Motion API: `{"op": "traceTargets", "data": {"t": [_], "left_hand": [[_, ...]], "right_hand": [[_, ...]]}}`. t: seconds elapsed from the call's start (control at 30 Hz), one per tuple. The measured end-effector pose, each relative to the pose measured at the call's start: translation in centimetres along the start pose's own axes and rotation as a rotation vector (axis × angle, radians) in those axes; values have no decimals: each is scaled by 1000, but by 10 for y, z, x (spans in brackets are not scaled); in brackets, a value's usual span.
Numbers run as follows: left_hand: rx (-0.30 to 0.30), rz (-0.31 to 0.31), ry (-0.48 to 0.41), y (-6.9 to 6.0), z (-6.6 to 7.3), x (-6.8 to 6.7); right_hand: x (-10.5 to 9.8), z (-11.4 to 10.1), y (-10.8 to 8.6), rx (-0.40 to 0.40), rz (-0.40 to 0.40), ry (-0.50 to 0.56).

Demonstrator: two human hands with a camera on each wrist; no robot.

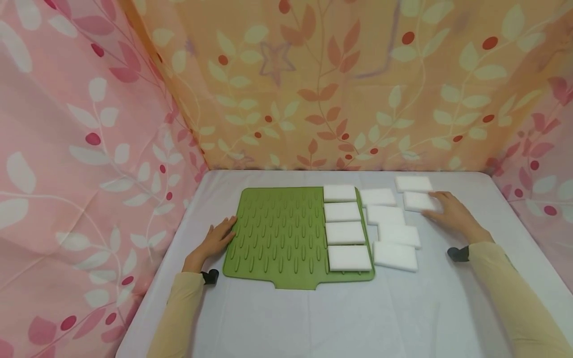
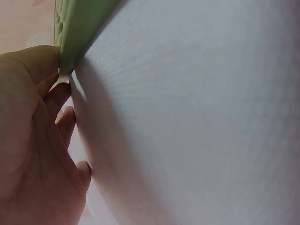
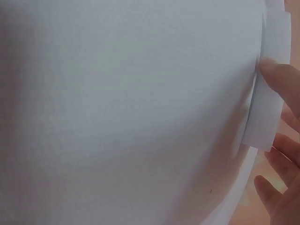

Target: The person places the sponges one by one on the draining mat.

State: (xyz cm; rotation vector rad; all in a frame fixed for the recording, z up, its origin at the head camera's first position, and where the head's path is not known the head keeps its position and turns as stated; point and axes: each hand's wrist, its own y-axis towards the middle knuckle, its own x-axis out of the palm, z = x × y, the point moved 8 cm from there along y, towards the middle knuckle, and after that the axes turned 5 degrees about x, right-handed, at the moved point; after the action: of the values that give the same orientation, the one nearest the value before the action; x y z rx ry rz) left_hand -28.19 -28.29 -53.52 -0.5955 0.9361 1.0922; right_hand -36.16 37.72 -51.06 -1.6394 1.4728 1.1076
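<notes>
In the head view, the left hand (image 1: 216,239) rests at the left edge of a ridged green mat (image 1: 277,233); the left wrist view has the thumb against the mat's edge (image 2: 77,35) and the other fingers (image 2: 68,122) loosely bent beside it. The right hand (image 1: 454,216) grips the right end of a white rectangular block (image 1: 417,201), with thumb and fingers on opposite sides. From the right wrist, the thumb (image 3: 276,72) presses the block's side (image 3: 265,112). Another white block (image 1: 413,183) lies just behind the held one.
Several white blocks stand in a column on the mat's right side, the nearest one (image 1: 350,258) at its front. More blocks (image 1: 396,256) lie overlapping beside the mat. A white cloth covers the table (image 1: 340,323), with patterned curtains (image 1: 277,99) behind and at both sides.
</notes>
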Motion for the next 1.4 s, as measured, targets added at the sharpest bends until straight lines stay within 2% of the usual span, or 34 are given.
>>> {"op": "traceTargets", "data": {"t": [0.17,0.37,0.83,1.23,1.4], "left_hand": [[15,9,-1,1,3,-1],[3,-8,5,2,2,-1],[8,-2,7,1,0,-3],[12,0,2,0,3,-4],[15,3,2,0,0,-1]], "right_hand": [[-2,0,-2,-23,19,-17],[-9,-4,-5,-22,33,-12],[-24,-35,-2,-81,73,18],[-21,-55,10,-78,50,27],[-19,-65,15,-91,39,9]]}}
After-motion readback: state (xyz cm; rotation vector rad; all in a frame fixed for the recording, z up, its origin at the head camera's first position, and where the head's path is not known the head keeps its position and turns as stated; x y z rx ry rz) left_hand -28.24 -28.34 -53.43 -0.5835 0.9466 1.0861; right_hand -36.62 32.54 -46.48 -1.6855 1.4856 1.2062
